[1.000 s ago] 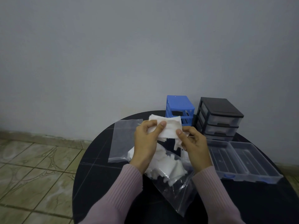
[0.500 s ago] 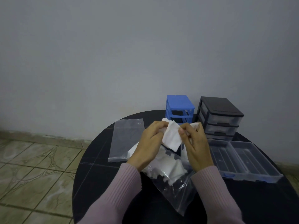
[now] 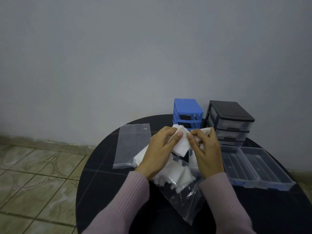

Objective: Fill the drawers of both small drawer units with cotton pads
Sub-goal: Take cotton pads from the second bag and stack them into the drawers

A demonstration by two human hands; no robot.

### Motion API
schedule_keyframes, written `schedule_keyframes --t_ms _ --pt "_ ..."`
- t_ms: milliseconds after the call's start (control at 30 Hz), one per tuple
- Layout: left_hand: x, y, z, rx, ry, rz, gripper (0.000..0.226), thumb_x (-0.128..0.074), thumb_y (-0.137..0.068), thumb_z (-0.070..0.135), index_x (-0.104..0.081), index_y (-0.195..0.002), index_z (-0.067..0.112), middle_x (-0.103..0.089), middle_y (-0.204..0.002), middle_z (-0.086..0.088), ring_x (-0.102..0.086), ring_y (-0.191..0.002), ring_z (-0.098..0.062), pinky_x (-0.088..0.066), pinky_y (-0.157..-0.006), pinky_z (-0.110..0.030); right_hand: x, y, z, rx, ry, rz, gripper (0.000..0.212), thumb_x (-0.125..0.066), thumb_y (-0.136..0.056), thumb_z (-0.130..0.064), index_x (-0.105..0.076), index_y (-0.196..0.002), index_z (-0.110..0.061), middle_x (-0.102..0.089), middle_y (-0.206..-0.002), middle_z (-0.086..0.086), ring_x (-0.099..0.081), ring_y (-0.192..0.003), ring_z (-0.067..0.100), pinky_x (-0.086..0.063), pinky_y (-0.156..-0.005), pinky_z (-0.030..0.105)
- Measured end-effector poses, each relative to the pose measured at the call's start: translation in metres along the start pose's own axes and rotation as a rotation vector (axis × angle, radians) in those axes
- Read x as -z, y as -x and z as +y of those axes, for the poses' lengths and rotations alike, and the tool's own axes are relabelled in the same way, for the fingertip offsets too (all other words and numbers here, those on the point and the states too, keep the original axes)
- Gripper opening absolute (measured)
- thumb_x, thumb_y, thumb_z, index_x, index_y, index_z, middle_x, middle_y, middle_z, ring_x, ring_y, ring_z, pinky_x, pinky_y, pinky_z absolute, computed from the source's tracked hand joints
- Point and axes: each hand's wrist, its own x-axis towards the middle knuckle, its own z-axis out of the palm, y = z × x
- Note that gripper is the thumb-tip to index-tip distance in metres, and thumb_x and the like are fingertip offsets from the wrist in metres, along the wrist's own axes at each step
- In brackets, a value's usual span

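My left hand (image 3: 159,149) and my right hand (image 3: 205,151) pinch a small stack of white cotton pads (image 3: 181,145) between them, held above the table. Below them lies a clear plastic bag (image 3: 184,198) with several more pads (image 3: 179,176) spilling from it. Behind the hands stands the blue drawer unit (image 3: 187,112) with its drawer slots empty. To its right is the black drawer unit (image 3: 230,122) with translucent drawers pushed in. Two clear drawers (image 3: 256,168) lie side by side on the table at the right, both empty.
An empty flat plastic bag (image 3: 132,146) lies at the left of the round black table (image 3: 104,188). A grey wall rises right behind the units. Tiled floor (image 3: 33,174) shows past the table's left edge.
The pads were spread wide between my hands; now they are folded together into a narrower stack, and my hands have closed in toward each other.
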Motion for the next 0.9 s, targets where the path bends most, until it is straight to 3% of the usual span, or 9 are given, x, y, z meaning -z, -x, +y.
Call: schedule_keyframes --t_ms 167,333,433,500,633,733,800,900 --pt "0.000 -0.002 -0.005 -0.034 -0.045 0.067 0.016 -0.052 -0.095 0.021 -0.062 -0.107 0.021 -0.063 -0.100 0.007 -0.057 -0.086 -0.002 -0.042 -0.072 -0.016 -0.001 -0.001 0.003 -0.034 -0.011 0.030 0.010 -0.061 -0.087 -0.017 -0.062 -0.085 -0.007 -0.044 -0.092 0.002 -0.046 -0.078 0.000 -0.038 -0.067 0.001" --pt "0.002 0.001 -0.002 -0.037 0.051 0.098 0.028 -0.044 -0.098 0.016 -0.044 -0.118 0.035 -0.060 -0.091 0.009 -0.058 -0.076 -0.005 -0.048 -0.064 -0.020 0.000 -0.001 0.001 -0.078 -0.009 0.048 0.009 -0.063 -0.085 -0.017 -0.058 -0.078 -0.014 -0.045 -0.094 0.001 -0.045 -0.081 -0.003 -0.036 -0.069 -0.003" --pt "0.002 -0.001 -0.002 -0.050 0.000 0.187 0.018 -0.039 -0.099 0.010 -0.043 -0.099 0.028 -0.055 -0.080 0.008 -0.048 -0.063 -0.004 -0.037 -0.056 -0.015 0.000 -0.002 0.004 -0.179 -0.157 0.053 0.017 -0.054 -0.091 -0.014 -0.057 -0.080 -0.026 -0.049 -0.097 0.001 -0.052 -0.085 0.005 -0.047 -0.079 0.015" --pt "0.005 -0.002 -0.003 -0.049 -0.028 0.258 0.028 -0.038 -0.096 0.002 -0.043 -0.079 0.022 -0.046 -0.069 0.013 -0.038 -0.059 -0.002 -0.030 -0.055 -0.015 0.002 -0.002 0.002 -0.284 -0.383 0.040 0.031 -0.043 -0.094 -0.004 -0.059 -0.090 -0.030 -0.052 -0.101 -0.001 -0.055 -0.087 0.010 -0.050 -0.077 0.028" --pt "0.011 -0.003 -0.006 0.030 -0.012 0.343 0.049 -0.038 -0.087 -0.009 -0.058 -0.056 0.024 -0.054 -0.086 0.006 -0.050 -0.077 -0.004 -0.035 -0.064 -0.010 0.005 -0.004 -0.002 -0.359 -0.637 0.034 0.035 -0.045 -0.092 0.005 -0.051 -0.111 -0.025 -0.063 -0.091 -0.013 -0.060 -0.072 -0.005 -0.050 -0.063 0.016" --pt "0.010 -0.004 -0.003 0.061 0.041 0.332 0.040 -0.044 -0.091 -0.001 -0.071 -0.074 0.023 -0.055 -0.099 0.003 -0.054 -0.089 -0.003 -0.039 -0.071 -0.007 0.006 -0.005 -0.003 -0.418 -0.709 0.072 0.027 -0.056 -0.087 0.001 -0.055 -0.103 -0.021 -0.069 -0.085 -0.010 -0.064 -0.067 -0.002 -0.050 -0.055 0.014" --pt "0.009 -0.003 -0.002 0.059 0.026 0.290 0.032 -0.052 -0.088 0.001 -0.071 -0.088 0.026 -0.054 -0.101 0.003 -0.053 -0.092 -0.001 -0.041 -0.075 -0.008 0.006 -0.005 -0.006 -0.431 -0.724 0.080 0.016 -0.061 -0.085 -0.002 -0.059 -0.093 -0.015 -0.070 -0.076 -0.006 -0.057 -0.052 -0.001 -0.045 -0.047 0.013" --pt "0.007 -0.003 -0.006 0.024 -0.054 0.231 0.036 -0.061 -0.080 -0.002 -0.070 -0.093 0.031 -0.053 -0.101 0.006 -0.055 -0.096 -0.003 -0.044 -0.082 -0.013 0.006 -0.005 -0.007 -0.421 -0.744 0.048 0.007 -0.062 -0.084 -0.006 -0.061 -0.087 -0.012 -0.067 -0.063 -0.008 -0.045 -0.044 0.000 -0.040 -0.044 0.013"
